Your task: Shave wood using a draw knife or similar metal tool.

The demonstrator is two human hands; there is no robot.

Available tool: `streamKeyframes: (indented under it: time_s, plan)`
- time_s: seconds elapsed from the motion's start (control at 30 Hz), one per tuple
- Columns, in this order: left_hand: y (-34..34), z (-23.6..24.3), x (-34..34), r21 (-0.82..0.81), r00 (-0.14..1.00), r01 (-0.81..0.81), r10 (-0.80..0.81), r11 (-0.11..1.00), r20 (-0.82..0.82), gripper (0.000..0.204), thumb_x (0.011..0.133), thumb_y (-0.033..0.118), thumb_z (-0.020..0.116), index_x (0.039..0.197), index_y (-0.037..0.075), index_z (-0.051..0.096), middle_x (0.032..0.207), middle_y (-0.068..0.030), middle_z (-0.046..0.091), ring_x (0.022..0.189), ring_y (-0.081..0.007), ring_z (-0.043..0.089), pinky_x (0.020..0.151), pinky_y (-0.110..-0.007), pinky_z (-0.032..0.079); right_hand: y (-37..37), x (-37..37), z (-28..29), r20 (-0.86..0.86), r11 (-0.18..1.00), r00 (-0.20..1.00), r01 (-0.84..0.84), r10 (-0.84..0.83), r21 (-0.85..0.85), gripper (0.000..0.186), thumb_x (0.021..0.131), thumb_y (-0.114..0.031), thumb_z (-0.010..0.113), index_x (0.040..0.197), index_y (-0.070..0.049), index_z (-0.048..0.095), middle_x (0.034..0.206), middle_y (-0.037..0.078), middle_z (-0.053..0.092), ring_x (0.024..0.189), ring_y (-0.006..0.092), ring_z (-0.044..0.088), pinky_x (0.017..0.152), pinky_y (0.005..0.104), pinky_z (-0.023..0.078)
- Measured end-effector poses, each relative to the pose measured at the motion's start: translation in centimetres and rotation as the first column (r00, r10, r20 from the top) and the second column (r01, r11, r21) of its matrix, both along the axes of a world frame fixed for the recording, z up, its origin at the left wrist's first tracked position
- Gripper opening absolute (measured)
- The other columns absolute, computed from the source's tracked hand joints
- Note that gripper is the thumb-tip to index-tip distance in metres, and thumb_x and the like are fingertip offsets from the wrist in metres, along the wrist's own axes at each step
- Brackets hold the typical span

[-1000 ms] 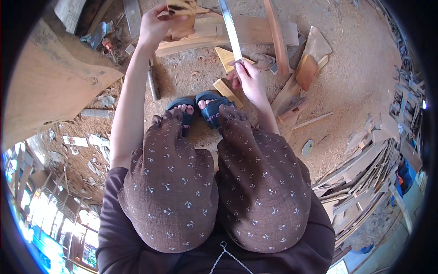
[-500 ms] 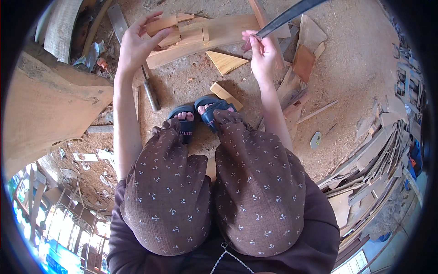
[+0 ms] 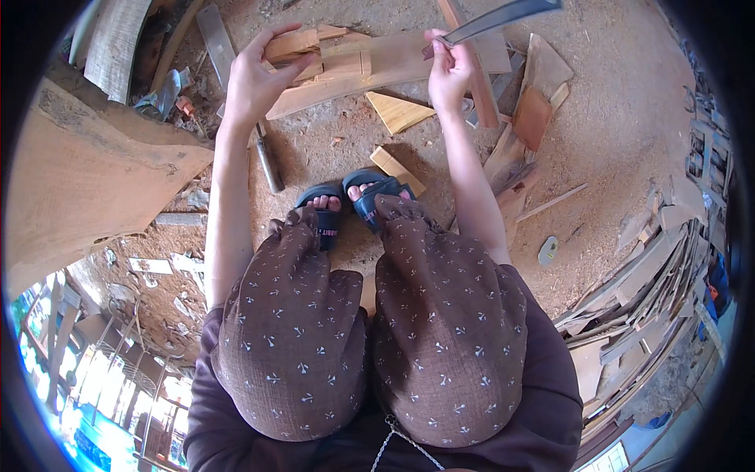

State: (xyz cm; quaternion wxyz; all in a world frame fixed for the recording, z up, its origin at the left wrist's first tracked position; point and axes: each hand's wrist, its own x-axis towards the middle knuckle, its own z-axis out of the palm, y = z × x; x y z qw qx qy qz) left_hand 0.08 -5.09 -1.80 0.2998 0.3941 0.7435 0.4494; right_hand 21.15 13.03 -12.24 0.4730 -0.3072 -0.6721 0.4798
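Observation:
My left hand is at the left end of a stack of split wood pieces. Its thumb and fingers are spread apart around that end, and firm contact cannot be made out. Beneath the stack lies a long light-brown plank, with a small wood block also on it. My right hand is closed on the narrow end of a long dark blade, a machete-like knife. The blade points up and right, above the plank's right part. On the ground nearer me lie a yellowish triangular wood offcut and a small rectangular block.
A chisel-like tool with a round handle lies below my left hand. A large wood slab fills the left. Offcuts lie right of the plank, and a pile of thin boards lines the far right. My sandalled feet are close by.
My right hand has shifted slightly away from me, and the blade has turned flatter, with its far end now showing. My left hand stays spread at the wood. The view has shifted a little.

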Motion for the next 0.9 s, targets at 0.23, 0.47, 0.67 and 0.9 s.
streamKeyframes:
  time_s: [0.23,0.47,0.67,0.9]
  plan:
    - [0.3,-0.1,0.0,0.008,0.999,0.016,-0.016,1.000,-0.041,0.045,0.079,0.010,0.071,0.121,0.006,0.056,0.110,-0.0083,0.062,0.096,-0.0138,0.061,0.073,-0.027,0.057,0.2,0.7,-0.1,0.030,1.000,1.000,-0.005,0.006,-0.009,0.017,0.092,0.001,0.051,0.108,0.002,0.057,0.099,0.011,0.066,0.087,0.0139,0.063,0.078,0.0258,0.051]
    - [1.6,4.4,1.7,0.208,0.731,0.032,0.119,0.978,-0.672,0.047,0.079,0.015,0.073,0.122,0.008,0.056,0.119,-0.0117,0.060,0.098,-0.0134,0.062,0.080,-0.026,0.052,-1.6,1.3,1.9,0.064,0.997,0.996,-0.061,0.064,-0.039,0.021,0.092,0.004,0.048,0.113,0.004,0.048,0.098,0.014,0.066,0.076,0.0151,0.064,0.073,0.0265,0.052]
    - [4.8,10.3,6.1,0.204,0.979,0.148,-0.113,0.968,-0.172,0.060,0.081,0.026,0.070,0.128,-0.003,0.046,0.114,-0.0228,0.059,0.118,-0.0315,0.050,0.094,-0.042,0.044,-6.3,1.7,6.7,0.199,0.965,0.950,-0.214,0.241,-0.151,0.023,0.092,-0.006,0.054,0.110,0.003,0.045,0.088,0.009,0.068,0.066,0.0110,0.061,0.059,0.0233,0.049]
    - [4.5,5.2,5.7,0.240,0.940,-0.068,-0.019,0.968,0.342,0.028,0.084,0.009,0.067,0.108,-0.004,0.061,0.093,-0.0120,0.069,0.085,-0.0130,0.066,0.076,-0.025,0.055,-10.6,2.1,8.9,0.010,0.745,0.881,-0.394,0.473,-0.538,0.044,0.091,-0.006,0.056,0.126,-0.002,0.028,0.094,0.013,0.065,0.077,0.0099,0.059,0.055,0.0207,0.046]
